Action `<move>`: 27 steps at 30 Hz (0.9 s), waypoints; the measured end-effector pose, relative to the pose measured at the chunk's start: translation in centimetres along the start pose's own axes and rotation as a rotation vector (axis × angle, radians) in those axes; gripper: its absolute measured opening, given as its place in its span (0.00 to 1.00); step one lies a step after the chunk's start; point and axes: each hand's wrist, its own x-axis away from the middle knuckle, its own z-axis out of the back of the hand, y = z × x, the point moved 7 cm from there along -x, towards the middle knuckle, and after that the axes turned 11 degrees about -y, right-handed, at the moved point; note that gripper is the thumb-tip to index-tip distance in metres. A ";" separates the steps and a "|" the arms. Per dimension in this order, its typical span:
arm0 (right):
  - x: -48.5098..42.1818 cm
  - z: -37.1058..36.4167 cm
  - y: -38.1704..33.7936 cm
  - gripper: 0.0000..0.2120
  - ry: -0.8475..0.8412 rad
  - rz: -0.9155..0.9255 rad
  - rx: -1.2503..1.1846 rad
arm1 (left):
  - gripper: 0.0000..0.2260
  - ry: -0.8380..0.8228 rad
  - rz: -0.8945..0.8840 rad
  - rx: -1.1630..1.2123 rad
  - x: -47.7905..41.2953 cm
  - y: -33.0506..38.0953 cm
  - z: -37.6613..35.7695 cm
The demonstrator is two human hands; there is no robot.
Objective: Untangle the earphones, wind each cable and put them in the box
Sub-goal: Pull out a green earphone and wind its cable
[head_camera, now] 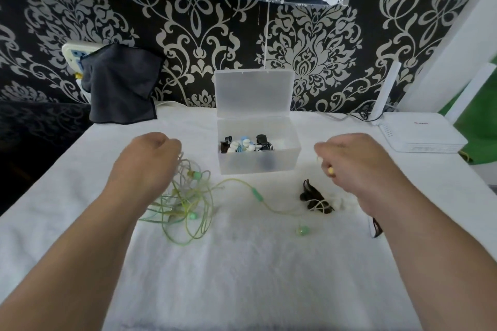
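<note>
Head view — progress. The box stands at the middle back of the white towel, lid up. Several wound earphone sets — white, blue, black — already lie in its left half, so part of the job is judged done.

Still out: the green tangle lies loose on the towel, front-left of the box, unwound. One strand runs right past an inline remote towards a dark bundle, and a green earbud lies apart, nearer the camera.

Left hand: fingers curled under, strands of the tangle rising to them; it appears to hold them, though the fingertips are hidden. Right hand: curled, pinching a small yellow piece; bud or plug, cannot tell.

Surroundings: dark cloth back left, white router back right. The dark bundle sits on the strand's path — a likely snag.
</note>
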 end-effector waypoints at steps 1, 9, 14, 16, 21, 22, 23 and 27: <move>-0.1 -0.6 0.4 0.14 -0.094 -0.028 0.136 | 0.11 -0.029 0.011 -0.035 0.1 -0.1 -0.3; -0.3 -6.5 1.3 0.08 -0.123 0.086 0.719 | 0.08 -0.213 -0.033 -0.163 0.4 0.1 -2.2; -0.7 -11.1 2.3 0.15 -0.143 0.171 0.754 | 0.15 -0.252 0.037 -0.605 0.4 -0.4 -2.0; -1.1 -11.7 3.1 0.09 -0.109 0.159 0.789 | 0.20 -0.201 -0.044 -0.626 0.4 0.5 -1.9; -1.1 -10.9 1.2 0.08 -0.202 0.202 0.403 | 0.20 -0.224 -0.414 -0.252 1.1 3.4 -3.4; -0.8 -10.1 0.0 0.09 -0.212 0.213 0.237 | 0.21 -0.272 -0.452 -0.228 1.2 3.4 -4.2; -0.3 -9.1 -1.3 0.10 -0.204 0.233 0.075 | 0.25 -0.337 -0.461 -0.222 1.3 3.3 -5.1; 0.9 -4.8 -4.6 0.15 -0.191 0.306 -0.659 | 0.16 -0.487 -0.417 -0.262 1.5 2.8 -7.2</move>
